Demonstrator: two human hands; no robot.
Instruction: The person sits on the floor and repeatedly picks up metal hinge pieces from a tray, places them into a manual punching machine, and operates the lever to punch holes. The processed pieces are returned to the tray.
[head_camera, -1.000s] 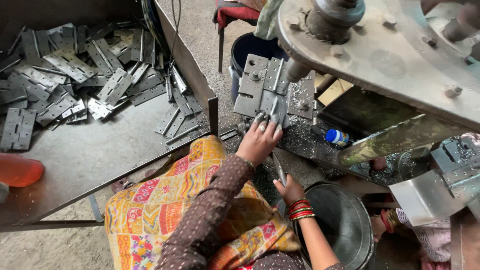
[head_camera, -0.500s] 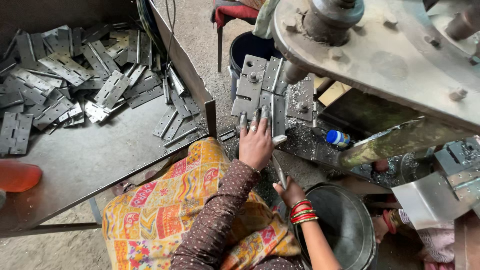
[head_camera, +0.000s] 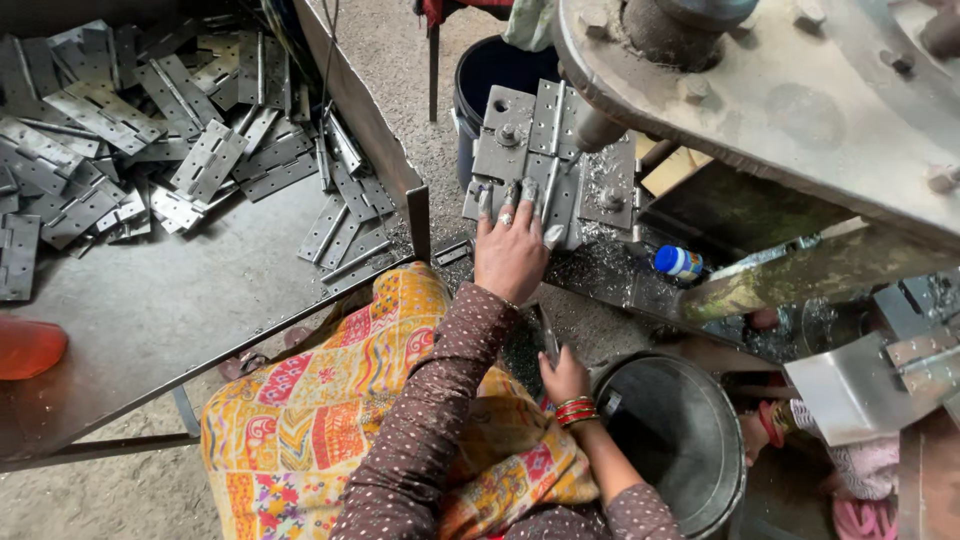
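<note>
**Left hand flat on the hinge plate under the press**

The press arm (head_camera: 800, 110), a heavy grey casting, fills the upper right of the view, its round ram coming down over the die bed (head_camera: 520, 140). To the left stands the table (head_camera: 150, 330), a shallow steel tray with a loose heap of hinge plates (head_camera: 130, 130) at its far end. At lower right sits a dark metal bucket (head_camera: 680, 440), its contents not readable.

The left hand (head_camera: 510, 250) now lies on the hinge plate (head_camera: 560, 180) seated on the die bed; a second ago it was a little lower and only reaching the plate's near edge, so it has slid forward. Its fingers (head_camera: 505, 200) are spread apart and pressed flat on the metal, clamped on nothing. That suggests the plate is being steadied or nudged into place, not lifted.

The right hand (head_camera: 565, 375), wearing red bangles, has barely moved; it sits low beside the bucket rim, fingers curled together around a thin dark rod, though the grip is partly hidden. A small blue-capped bottle (head_camera: 678, 262) lies among metal shavings right of the die.
</note>
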